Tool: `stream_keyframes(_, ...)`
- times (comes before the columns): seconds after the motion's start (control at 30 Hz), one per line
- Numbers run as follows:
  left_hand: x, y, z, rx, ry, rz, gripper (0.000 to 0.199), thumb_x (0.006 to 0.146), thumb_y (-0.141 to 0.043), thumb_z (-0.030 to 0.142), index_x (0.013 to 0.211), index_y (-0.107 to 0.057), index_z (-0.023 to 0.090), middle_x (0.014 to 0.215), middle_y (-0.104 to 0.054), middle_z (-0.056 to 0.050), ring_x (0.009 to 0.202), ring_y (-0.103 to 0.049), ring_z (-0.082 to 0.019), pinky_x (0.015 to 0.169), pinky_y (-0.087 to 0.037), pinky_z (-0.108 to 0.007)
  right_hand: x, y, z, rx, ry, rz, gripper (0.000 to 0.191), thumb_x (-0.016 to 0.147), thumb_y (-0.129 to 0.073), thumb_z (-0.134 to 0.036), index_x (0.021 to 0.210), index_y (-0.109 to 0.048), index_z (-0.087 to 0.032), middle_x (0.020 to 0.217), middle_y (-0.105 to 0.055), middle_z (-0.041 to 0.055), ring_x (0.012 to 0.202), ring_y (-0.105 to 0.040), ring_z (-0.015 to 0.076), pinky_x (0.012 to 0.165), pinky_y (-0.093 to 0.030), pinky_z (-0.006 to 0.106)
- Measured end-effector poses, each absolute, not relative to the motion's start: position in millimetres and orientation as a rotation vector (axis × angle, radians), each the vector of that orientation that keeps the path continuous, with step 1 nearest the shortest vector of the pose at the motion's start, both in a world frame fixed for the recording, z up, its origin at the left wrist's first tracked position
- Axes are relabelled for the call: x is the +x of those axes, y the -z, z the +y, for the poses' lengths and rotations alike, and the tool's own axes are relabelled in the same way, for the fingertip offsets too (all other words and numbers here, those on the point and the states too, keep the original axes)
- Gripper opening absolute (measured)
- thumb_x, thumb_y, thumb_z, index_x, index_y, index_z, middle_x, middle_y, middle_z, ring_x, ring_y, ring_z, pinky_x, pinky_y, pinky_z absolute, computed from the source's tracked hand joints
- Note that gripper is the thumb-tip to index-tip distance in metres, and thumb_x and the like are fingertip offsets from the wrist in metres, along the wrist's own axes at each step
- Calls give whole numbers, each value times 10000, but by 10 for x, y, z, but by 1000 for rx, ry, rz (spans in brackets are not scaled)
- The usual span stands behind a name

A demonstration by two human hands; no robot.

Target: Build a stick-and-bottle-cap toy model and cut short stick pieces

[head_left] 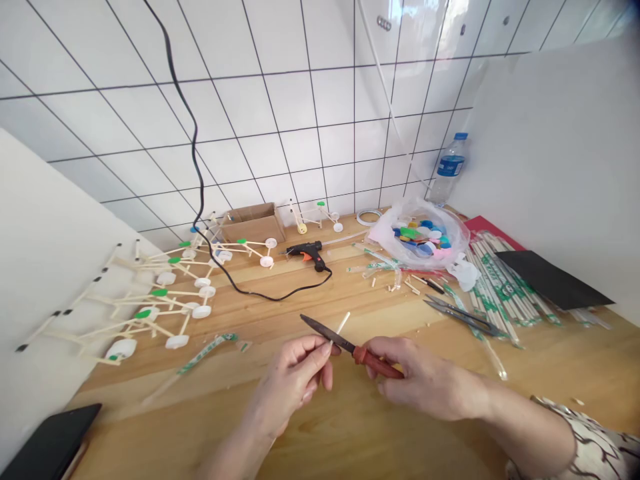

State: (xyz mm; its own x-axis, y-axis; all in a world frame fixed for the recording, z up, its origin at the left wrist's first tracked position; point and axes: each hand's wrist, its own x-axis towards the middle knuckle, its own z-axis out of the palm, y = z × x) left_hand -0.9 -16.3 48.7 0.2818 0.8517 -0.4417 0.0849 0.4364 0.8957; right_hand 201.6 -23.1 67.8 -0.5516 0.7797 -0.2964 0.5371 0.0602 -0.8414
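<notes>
My left hand [299, 377] pinches a short white stick [343, 323] between thumb and fingers. The stick's free end points up and away from me. My right hand [417, 375] is wrapped round the red-brown handle of a knife or similar bladed tool [327, 332]. Its dark, pointed blade lies across the stick, close above my left thumb. Whether the edge has cut into the stick cannot be made out. Beyond both hands, a black glue gun [307, 253] rests on the wooden table [280, 327].
Several stick models with white wheels [177, 341] stand at left, near a cardboard box [255, 223]. A plastic bag of coloured caps [425, 233], grey scissors [463, 315], wrapped sticks [500, 287] and a bottle [450, 167] are at right. A phone [55, 440] lies front left.
</notes>
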Motion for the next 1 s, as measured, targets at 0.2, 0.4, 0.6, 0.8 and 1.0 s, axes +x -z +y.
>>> stream_keyframes(0.2,-15,-477,-192,1005,-667,1184,329,742,-562,432,831,-585,117,483,-532,13,336,-219,-19,345,-106,-175,2030,-654,-234,-1325,-1479,-2119,251,642,-426,-60,848,-512,-175,646,-386,-60,578,-347,79,510,-281,204)
stream_keyframes(0.4,-12,-458,-187,1009,-676,1197,326,742,-557,436,823,-581,122,478,-519,21,340,-217,-22,352,-106,-177,2009,-618,-253,-1361,-1408,-2139,248,640,-415,-61,842,-501,-176,667,-405,-49,597,-359,86,528,-282,211)
stream_keyframes(0.6,-5,-464,-178,1017,-671,1201,327,728,-558,444,804,-574,126,464,-503,32,343,-213,-29,356,-107,-182,1993,-641,-270,-1368,-1361,-2181,139,661,-421,-86,761,-440,-181,665,-404,-44,596,-352,88,528,-275,211)
stream_keyframes(0.8,-2,-456,-178,1012,-676,1211,325,720,-556,441,806,-577,128,467,-502,31,344,-212,-31,353,-97,-179,2006,-615,-295,-1385,-1333,-2207,103,674,-425,-107,720,-385,-190,668,-403,-42,599,-356,89,525,-276,208)
stream_keyframes(1.0,-5,-431,-185,1029,-677,1203,296,747,-535,421,798,-562,130,465,-498,34,342,-196,-26,352,-94,-176,2002,-619,-294,-1407,-1323,-2221,93,681,-425,-117,716,-382,-192,659,-407,-43,582,-354,85,512,-282,202)
